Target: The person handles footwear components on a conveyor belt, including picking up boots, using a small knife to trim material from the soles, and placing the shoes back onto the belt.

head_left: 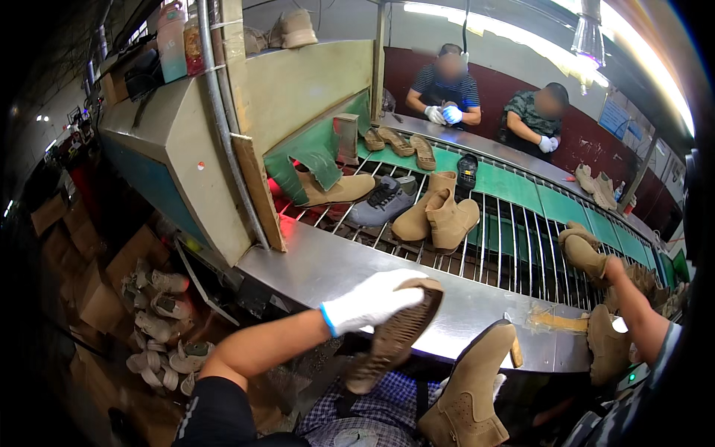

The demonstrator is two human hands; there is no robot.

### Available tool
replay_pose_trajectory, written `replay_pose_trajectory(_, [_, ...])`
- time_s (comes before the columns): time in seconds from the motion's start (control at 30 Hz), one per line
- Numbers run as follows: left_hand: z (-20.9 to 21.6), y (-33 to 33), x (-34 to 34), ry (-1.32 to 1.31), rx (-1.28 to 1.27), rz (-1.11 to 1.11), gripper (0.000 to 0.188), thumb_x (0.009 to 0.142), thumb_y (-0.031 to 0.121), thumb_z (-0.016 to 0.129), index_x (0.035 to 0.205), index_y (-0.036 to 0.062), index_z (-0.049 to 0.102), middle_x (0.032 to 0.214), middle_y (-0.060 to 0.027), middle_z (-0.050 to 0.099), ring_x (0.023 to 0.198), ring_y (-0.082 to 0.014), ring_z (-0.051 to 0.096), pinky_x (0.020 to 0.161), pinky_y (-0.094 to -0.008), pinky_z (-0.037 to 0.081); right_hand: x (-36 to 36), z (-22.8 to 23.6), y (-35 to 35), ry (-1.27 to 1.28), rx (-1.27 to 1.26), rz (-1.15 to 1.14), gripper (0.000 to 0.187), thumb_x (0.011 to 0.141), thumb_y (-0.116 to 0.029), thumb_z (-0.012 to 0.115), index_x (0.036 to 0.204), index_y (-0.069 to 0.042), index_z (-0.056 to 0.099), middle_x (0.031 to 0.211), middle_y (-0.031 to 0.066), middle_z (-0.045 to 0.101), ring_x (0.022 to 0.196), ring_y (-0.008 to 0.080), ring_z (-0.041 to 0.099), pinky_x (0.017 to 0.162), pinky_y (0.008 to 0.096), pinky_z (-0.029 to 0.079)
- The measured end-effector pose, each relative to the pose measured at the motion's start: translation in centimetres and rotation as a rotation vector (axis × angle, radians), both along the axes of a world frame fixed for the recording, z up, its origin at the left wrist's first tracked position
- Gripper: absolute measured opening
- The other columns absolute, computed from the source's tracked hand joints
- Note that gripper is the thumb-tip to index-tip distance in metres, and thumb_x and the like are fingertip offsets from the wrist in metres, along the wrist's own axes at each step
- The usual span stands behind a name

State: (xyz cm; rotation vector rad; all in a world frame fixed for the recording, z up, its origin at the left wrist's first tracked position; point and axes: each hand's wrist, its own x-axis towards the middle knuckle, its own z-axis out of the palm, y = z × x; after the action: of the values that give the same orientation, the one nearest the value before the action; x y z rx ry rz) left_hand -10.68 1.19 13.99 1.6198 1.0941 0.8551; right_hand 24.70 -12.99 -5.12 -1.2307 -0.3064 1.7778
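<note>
My left hand (pixel 375 302), in a white glove with a blue cuff, is closed round the edge of a brown shoe sole (pixel 393 335). The sole is tilted, and its ribbed face shows. Close to its right, a tan ankle boot (pixel 468 391) stands tilted in front of my body, with small punched holes on its side. My right hand (pixel 500 385) is mostly behind this boot; only bits of its white glove show at the boot's edges, and it appears to hold the boot. Boot and sole are apart.
A metal ledge (pixel 335 261) borders a wire-rod conveyor (pixel 514 253) carrying tan boots (pixel 451 220) and a blue-grey shoe (pixel 382 203). Loose soles (pixel 398 141) lie farther back. A co-worker's arm (pixel 637 305) reaches in at right; two people work across. Shoes (pixel 160 328) are piled at left.
</note>
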Motion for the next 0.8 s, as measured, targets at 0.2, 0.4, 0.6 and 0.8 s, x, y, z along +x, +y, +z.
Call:
replay_pose_trajectory(0.2, [-11.3,-3.3,8.6,-0.272,-0.16,-0.062,0.069,0.103,0.015,0.062,0.166,0.0013,0.036,0.163,-0.0206,0.05,0.153,-0.0288,0.043,0.129,-0.0409,0.031,0.2,-0.1,-0.3,0.022,0.0,0.051,0.047,0.111,-0.036,0.048,0.136,-0.001,0.065,0.127,0.0152,0.073,0.111,0.0252,0.071,0.097,0.0398,0.059])
replay_pose_trajectory(0.4, [-13.2,-2.7,11.0,-0.212,-0.071,-0.324,0.06,0.107,0.008,0.054,0.165,0.0012,0.04,0.161,-0.0206,0.054,0.154,-0.0291,0.046,0.129,-0.0412,0.033,2.0,-1.1,-2.1,0.1,0.002,0.059,0.045,0.111,-0.032,0.049,0.136,0.001,0.066,0.127,0.0151,0.074,0.111,0.0232,0.072,0.097,0.0374,0.06])
replay_pose_trajectory(0.6, [-9.8,-3.9,11.2,-0.286,-0.096,-0.355,0.093,0.09,0.033,0.09,0.161,-0.0029,0.043,0.16,-0.0195,0.054,0.149,-0.0293,0.051,0.126,-0.042,0.039,2.5,-2.4,-2.6,0.247,-0.03,0.207,0.044,0.111,-0.029,0.05,0.137,0.002,0.066,0.128,0.0142,0.074,0.112,0.021,0.072,0.097,0.0349,0.06])
replay_pose_trajectory(0.8, [-10.1,-4.4,12.4,-0.2,0.05,-0.37,0.11,0.074,0.032,0.103,0.16,-0.0015,0.042,0.159,-0.0213,0.053,0.148,-0.0305,0.051,0.125,-0.0444,0.04,3.9,-8.1,-3.2,0.268,0.014,0.241,0.053,0.112,-0.039,0.052,0.141,0.003,0.063,0.132,0.0119,0.073,0.118,0.0183,0.069,0.101,0.0333,0.057])
